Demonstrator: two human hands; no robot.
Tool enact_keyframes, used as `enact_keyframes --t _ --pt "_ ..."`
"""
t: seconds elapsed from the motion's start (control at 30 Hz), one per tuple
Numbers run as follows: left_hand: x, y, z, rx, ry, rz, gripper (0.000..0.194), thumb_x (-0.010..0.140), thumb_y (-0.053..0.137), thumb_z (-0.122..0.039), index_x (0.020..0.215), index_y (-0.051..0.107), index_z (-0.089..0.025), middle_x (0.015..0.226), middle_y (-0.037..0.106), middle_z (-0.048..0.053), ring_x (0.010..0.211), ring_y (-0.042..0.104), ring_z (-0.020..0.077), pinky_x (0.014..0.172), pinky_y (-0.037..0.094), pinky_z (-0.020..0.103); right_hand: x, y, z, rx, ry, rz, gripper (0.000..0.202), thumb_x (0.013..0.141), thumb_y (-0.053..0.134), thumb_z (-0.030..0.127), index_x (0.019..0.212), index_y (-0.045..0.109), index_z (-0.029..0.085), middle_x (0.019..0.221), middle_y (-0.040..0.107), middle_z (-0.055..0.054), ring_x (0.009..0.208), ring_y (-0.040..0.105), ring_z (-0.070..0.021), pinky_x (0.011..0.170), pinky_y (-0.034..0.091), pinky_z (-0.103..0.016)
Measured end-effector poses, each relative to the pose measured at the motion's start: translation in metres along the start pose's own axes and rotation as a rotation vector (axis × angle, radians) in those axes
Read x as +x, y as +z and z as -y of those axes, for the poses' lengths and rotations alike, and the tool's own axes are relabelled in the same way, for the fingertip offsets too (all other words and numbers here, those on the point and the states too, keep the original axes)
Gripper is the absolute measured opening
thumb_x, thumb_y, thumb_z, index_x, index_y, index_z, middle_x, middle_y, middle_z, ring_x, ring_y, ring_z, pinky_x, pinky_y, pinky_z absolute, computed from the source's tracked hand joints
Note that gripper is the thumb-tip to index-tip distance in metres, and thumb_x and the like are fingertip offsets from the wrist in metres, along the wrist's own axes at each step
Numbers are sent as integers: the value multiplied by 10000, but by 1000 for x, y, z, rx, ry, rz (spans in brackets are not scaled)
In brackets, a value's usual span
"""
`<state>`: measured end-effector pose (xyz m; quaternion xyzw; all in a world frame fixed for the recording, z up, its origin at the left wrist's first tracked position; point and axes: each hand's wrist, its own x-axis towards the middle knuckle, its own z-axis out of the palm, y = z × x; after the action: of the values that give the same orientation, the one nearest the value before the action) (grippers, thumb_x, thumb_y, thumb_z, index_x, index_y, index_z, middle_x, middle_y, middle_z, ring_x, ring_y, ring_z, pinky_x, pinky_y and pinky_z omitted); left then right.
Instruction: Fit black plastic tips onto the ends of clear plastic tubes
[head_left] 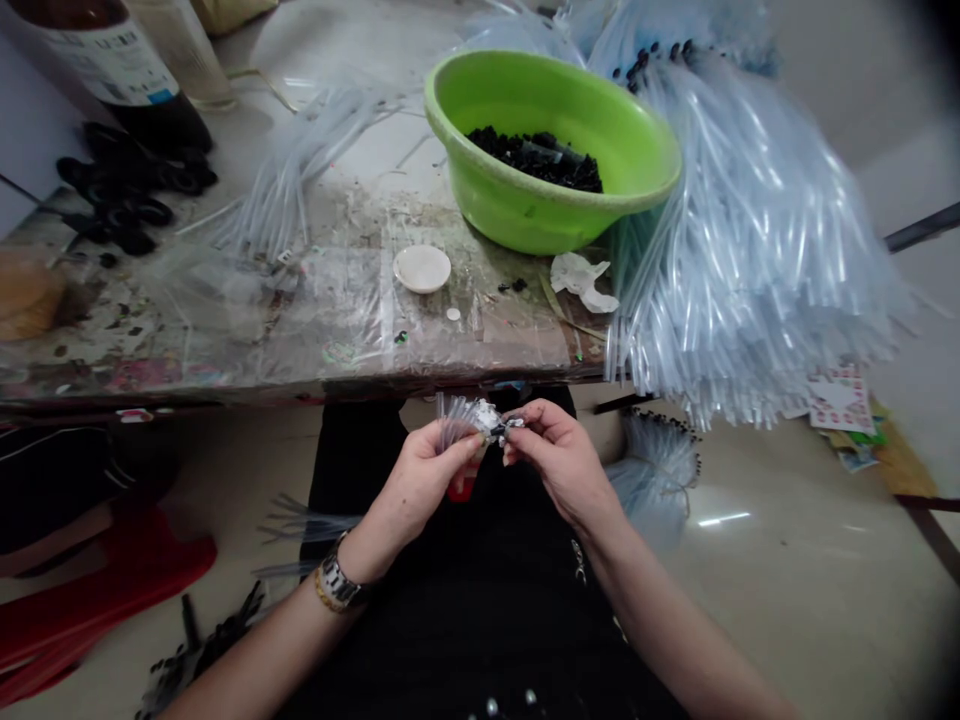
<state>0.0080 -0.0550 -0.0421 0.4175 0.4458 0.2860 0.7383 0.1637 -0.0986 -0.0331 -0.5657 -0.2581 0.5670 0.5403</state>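
Just beyond the table's front edge, over my lap, my left hand (pixel 420 470) is closed around a bunch of clear plastic tubes (pixel 453 418). Whitish crumpled material (pixel 487 414) shows at the tubes' right end. My right hand (pixel 561 462) pinches a small black piece (pixel 498 431) against that end, fingertips almost meeting my left thumb. Whether the piece sits on a tube is too small to tell. A small white dish (pixel 422 269) lies on the table ahead of my hands. Behind it stands a green basin (pixel 517 215) with black bits (pixel 536 160) inside.
A big pile of clear tubes (pixel 750 240) overhangs the table's right side. More loose tubes (pixel 300 170), black rings (pixel 124 195) and a dark bottle (pixel 127 75) occupy the left. A tied tube bundle (pixel 652 470) is below right. A red stool (pixel 112 590) stands lower left.
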Motion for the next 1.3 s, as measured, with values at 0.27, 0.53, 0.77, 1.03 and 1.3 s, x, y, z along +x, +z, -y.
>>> enact_keyframes --t 0.27,0.53,0.77,1.03,1.3 --pt "-3 -2 2 65 -15 104 166 778 645 -294 781 636 -128 547 543 -35 434 395 56 456 297 197 1 0 -3 214 88 35 270 618 805 266 671 556 176 649 602 50 502 545 -58 517 483 -181" --pt "-2 -3 1 15 -12 125 173 803 630 -297 734 597 -142 459 488 -62 421 391 57 483 307 203 8 -3 -16 296 130 -3 288 647 795 294 707 533 189 598 570 65 475 510 -53 489 478 -169" --pt "-1 -5 2 -30 -10 89 161 803 630 -296 761 598 -144 484 538 -51 401 410 50 482 348 189 10 -11 -9 156 29 -106 278 645 778 284 816 577 198 663 591 64 530 539 -55 556 518 -184" --pt "0 -7 -3 -15 -30 -5 218 766 660 -309 896 614 -140 638 665 -3 411 465 54 485 372 200 8 -21 16 -45 -151 -102 195 699 716 240 860 614 205 776 632 30 630 586 -91 593 541 -228" --pt "0 -4 -4 -9 -38 -40 316 747 659 -351 965 600 -130 646 688 14 415 455 64 570 414 241 9 -43 57 -214 -488 -295 101 762 678 213 835 608 214 750 603 46 597 580 -75 599 506 -217"
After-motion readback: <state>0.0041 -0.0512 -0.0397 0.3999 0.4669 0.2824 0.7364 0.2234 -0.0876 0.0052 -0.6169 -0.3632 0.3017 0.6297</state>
